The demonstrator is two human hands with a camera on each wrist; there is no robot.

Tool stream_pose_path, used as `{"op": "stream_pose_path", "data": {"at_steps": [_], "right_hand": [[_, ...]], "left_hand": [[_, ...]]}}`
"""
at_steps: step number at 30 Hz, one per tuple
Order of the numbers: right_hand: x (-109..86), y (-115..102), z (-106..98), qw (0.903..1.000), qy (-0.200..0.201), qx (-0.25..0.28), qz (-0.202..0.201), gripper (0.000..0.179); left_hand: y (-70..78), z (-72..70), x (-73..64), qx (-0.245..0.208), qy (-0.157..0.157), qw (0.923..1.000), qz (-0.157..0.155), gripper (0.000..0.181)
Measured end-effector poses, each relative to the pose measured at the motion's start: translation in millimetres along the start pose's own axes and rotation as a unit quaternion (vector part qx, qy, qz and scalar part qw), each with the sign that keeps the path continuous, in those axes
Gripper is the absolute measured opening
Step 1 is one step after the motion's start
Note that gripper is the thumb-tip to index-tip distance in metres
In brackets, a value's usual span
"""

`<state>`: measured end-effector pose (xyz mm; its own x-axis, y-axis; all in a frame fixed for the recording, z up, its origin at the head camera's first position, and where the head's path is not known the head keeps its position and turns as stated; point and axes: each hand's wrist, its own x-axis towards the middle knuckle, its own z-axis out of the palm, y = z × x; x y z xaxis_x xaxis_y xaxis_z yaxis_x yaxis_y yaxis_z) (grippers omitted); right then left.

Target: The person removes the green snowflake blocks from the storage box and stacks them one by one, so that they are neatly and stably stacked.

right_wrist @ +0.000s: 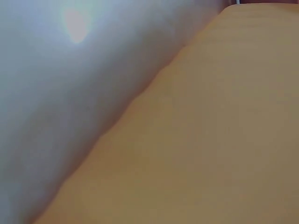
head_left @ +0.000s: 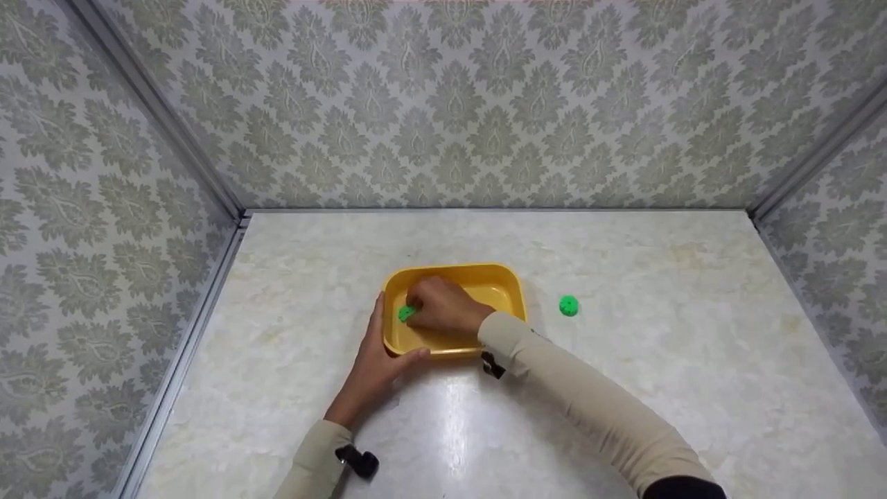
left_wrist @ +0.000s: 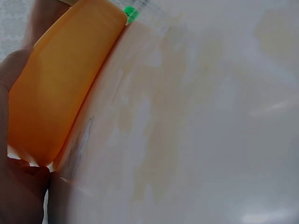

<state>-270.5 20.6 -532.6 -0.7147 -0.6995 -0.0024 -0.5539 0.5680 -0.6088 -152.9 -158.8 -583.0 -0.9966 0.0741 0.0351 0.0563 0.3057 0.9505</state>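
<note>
A yellow rectangular tub (head_left: 500, 272) with rounded corners sits on the table. My left hand (head_left: 375, 367) grips its near left corner, with the thumb along the front wall and the fingers at the left end. The left wrist view shows that hand beside the tub's outer wall (left_wrist: 63, 79). Inside the tub, my right hand (head_left: 443, 305) pinches a small green notched disc (head_left: 406, 314) close to the left end. The hand covers part of the disc. In the right wrist view, the tub's wall (right_wrist: 201, 140) fills much of the picture, with the right hand out of sight.
A second green notched disc (head_left: 568, 305) lies on the pale marbled table (head_left: 658, 360), right of the tub. It also shows past the tub's end in the left wrist view. Patterned walls (head_left: 454, 104) stand behind and at both sides.
</note>
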Motion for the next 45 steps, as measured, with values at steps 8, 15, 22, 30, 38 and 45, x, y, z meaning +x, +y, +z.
{"op": "stream_pose_path", "data": {"at_steps": [8, 15, 22, 30, 38, 45], "right_hand": [[-9.3, -3, -11, 0.9998, -0.009, 0.006, 0.019, 0.014], [-19.8, -5, -21, 1.0000, 0.000, 0.007, -0.002, 0.019], [-28.6, -6, -34, 0.9996, 0.011, -0.011, -0.025, 0.028], [-43.8, -4, -48, 0.9997, 0.015, -0.011, -0.015, 0.029], [-62.4, 1, -56, 0.9994, 0.025, -0.010, -0.023, 0.030], [-77.7, 7, -63, 0.9995, 0.028, -0.011, -0.013, 0.032]], "left_hand": [[-1.7, -0.1, 1.1, -0.003, 0.001, 1.0000, -0.003, 0.127], [-0.4, 0.8, 0.8, -0.009, 0.000, 1.0000, -0.002, 0.128], [-3.0, 1.7, 1.1, -0.013, -0.006, 0.9999, 0.000, 0.128], [-4.3, 0.0, 1.8, -0.012, -0.004, 0.9999, 0.002, 0.130], [-3.6, 0.8, 2.0, -0.016, -0.005, 0.9998, 0.008, 0.132], [-3.4, 0.0, 1.2, -0.019, -0.002, 0.9998, 0.010, 0.131]]}}
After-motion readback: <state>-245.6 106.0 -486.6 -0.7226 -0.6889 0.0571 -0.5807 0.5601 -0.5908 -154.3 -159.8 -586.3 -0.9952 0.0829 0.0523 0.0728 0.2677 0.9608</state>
